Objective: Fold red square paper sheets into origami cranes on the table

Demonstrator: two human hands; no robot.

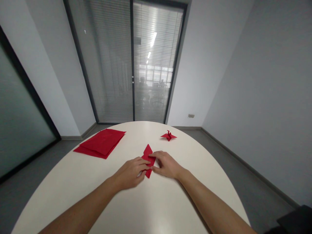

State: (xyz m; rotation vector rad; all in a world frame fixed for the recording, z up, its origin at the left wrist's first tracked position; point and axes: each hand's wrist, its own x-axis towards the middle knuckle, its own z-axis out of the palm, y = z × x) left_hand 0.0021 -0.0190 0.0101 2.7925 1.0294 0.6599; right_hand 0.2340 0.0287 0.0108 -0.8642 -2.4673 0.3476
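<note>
A folded piece of red origami paper (148, 149) lies on the white table in front of me, its pointed ends facing away from me and toward me. My left hand (133, 172) presses on its left side, with the fingers closed together over the lower part. From the right, my right hand (168, 164) grips the paper's edge, index finger on top and thumb near the lower right side. The fingers hide much of the paper's middle. Beyond my right hand stands a finished-looking red paper crane (168, 136) with spread wings.
A stack of flat red paper sheets (102, 143) lies at the table's left rear. The round white table (136, 211) has a curved edge on both sides. Behind it are a glass partition with blinds (112, 65) and a grey wall. Something black (296, 221) shows at the lower right.
</note>
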